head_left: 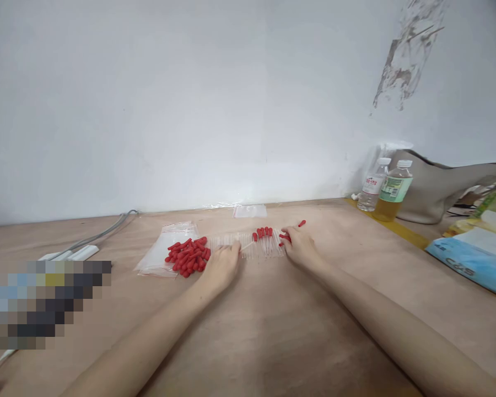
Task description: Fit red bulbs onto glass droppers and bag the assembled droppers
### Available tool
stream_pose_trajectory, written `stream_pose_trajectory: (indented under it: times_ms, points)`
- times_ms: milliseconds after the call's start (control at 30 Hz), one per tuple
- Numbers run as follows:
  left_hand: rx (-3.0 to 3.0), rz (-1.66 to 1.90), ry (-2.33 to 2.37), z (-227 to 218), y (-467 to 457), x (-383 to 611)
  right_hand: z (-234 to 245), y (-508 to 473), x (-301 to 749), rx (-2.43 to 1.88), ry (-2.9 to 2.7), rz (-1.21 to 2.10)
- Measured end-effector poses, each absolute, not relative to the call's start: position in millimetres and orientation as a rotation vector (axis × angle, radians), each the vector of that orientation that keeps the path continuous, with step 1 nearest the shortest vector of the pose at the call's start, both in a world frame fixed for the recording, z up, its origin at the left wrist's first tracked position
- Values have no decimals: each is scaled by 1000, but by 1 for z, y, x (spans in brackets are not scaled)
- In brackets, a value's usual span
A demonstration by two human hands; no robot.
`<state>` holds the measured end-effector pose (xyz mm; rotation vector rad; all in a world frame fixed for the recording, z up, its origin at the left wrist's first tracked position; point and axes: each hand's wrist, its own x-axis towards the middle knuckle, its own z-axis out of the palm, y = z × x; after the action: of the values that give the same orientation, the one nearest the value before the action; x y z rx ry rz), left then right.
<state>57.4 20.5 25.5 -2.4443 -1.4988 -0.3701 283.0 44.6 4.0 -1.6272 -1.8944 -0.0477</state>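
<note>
My left hand (223, 263) is closed, its fingertips pinching a thin clear dropper tube (248, 246) that slants up to a red bulb. Beside it, a row of droppers with red rubber bulbs (262, 232) lies on the table, tubes toward me. Bare clear tubes (248, 253) lie side by side around them, partly behind my left hand. My right hand (300, 246) is curled at the row's right end, with red rubber bulbs (286, 237) at its fingers. One more red bulb (302, 223) shows just beyond its knuckles. A pile of red bulbs (189, 257) sits left of my left hand.
Clear plastic bags (161, 251) lie partly under the bulb pile. A small clear bag (250, 211) lies by the wall. Two bottles (392, 190), a grey bag (421, 193) and a blue tissue pack (467, 264) stand at right. Cables (103, 230) and a blurred-out item (49, 303) are at left.
</note>
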Motion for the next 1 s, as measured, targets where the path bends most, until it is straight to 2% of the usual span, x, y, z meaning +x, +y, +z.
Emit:
stream_pose_trajectory:
  times_ms: [200,333,533,1000]
  points:
    - [-2517,-583,-1042,-7,19,36,-2,41,276,-1512,-1999,-45]
    - [-2557,-677,-1089,-9,18,39,1,34,267,-1362,-1981,-78]
    - [-2628,-798,-1140,-8,15,42,-7,17,246,-998,-1910,240]
    - [-2620,-850,-1011,-11,19,37,-20,12,244,-947,-1901,415]
